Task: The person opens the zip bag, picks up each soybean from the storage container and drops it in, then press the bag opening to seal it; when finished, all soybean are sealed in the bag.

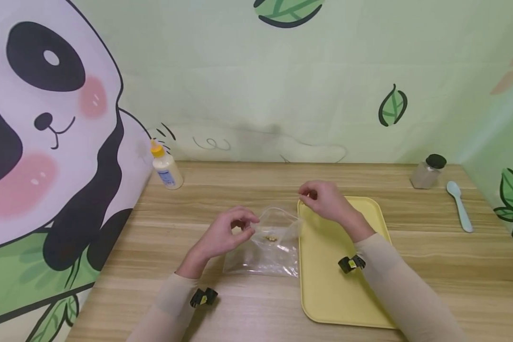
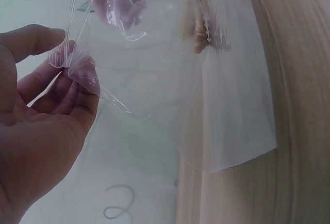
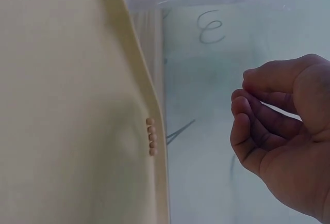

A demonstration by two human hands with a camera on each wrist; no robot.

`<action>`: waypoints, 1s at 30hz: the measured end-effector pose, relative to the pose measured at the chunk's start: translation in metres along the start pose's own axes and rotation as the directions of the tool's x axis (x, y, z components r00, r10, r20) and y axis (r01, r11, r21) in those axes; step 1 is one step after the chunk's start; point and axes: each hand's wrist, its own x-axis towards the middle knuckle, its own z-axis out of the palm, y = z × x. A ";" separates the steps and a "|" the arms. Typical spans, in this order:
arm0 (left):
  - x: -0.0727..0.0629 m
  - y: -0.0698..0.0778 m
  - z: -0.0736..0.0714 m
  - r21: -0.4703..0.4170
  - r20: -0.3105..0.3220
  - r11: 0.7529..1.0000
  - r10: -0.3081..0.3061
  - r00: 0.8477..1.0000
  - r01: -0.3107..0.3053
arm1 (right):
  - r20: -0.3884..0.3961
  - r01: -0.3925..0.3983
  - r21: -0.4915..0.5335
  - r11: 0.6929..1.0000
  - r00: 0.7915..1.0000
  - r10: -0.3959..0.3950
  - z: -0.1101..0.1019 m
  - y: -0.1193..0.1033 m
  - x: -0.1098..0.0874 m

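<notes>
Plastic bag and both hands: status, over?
Left hand pinches plastic bag open. Right hand curled above yellow tray, contents unclear. Beans in bag. Nothing in the way.

The head camera sits high above the near edge of the wooden table point(image 1: 248, 190), looking forward and down toward the panda wall at 12 o'clock, far enough back to take in both forearms, the clear bag point(image 1: 267, 242) and the yellow tray point(image 1: 325, 285) at once. The left wrist camera looks from very close past the left hand point(image 2: 41, 126) at 8 o'clock onto the same bag point(image 2: 206, 95). The right wrist camera is just as close, with the right hand point(image 3: 283, 141) at 4 o'clock and the same tray's rim point(image 3: 139, 79) running from 12 to 6 o'clock.
</notes>
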 end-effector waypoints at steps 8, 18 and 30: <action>0.000 -0.001 -0.001 0.000 0.002 1.000 0.001 1.000 -0.001 | 0.023 -0.035 0.001 0.999 0.999 0.034 0.003 0.012 0.003; 0.001 -0.003 0.000 0.003 0.005 1.000 0.003 1.000 -0.003 | 0.046 -0.074 -0.002 0.997 0.996 0.074 0.009 0.028 0.004; 0.001 0.000 -0.001 0.004 0.009 1.000 -0.007 1.000 0.007 | 0.133 -0.148 -0.077 0.986 0.979 0.157 0.012 0.043 0.005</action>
